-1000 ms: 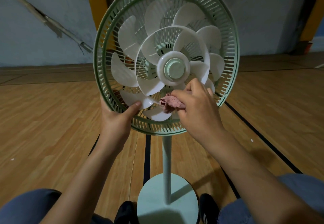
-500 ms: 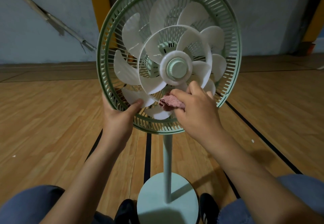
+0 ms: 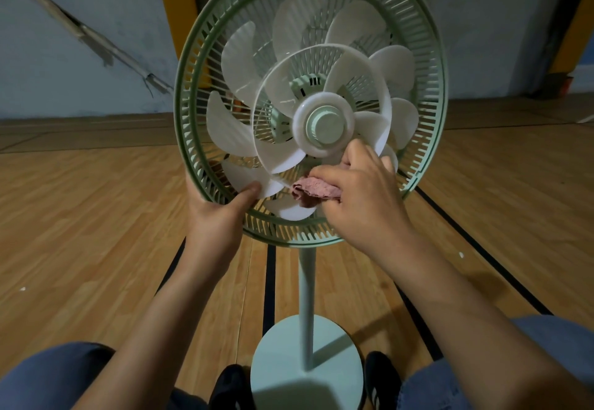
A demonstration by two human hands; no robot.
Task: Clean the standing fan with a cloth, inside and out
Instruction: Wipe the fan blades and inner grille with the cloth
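Far left: bare wooden floor (image 3: 80, 217) with dark court lines, and a grey wall behind.

Left hand (image 3: 218, 213) next, at the lower-left rim of the green rear grille (image 3: 193, 139); grip narrow, fingers hidden behind the rim, thumb pressing the tip of a white blade (image 3: 247, 178) against it. Judged as a brake, holding the rotor steady.

Centre: standing fan with front guard off, blades exposed around the pale green hub cap (image 3: 324, 125), head on a slim pole (image 3: 307, 297) above a round base (image 3: 305, 358), planted between two dark shoes.

Right of centre: pink cloth (image 3: 313, 191), bunched, poking out leftward onto the lowest blades just under the hub. Right hand (image 3: 363, 197) curled round it, grip closed on the cloth, knuckles toward the camera.

Risks, judged from here:
- Thumb slipping off the blade tip, letting the rotor swing under the wiping push, so that the cloth skids or the fingers knock the next blade.
- Too hard a press on thin plastic, bending or cracking a blade.
- Loose fold of cloth catching between blade and grille slats.
- Sideways push tilting the tall head, rocking the base.
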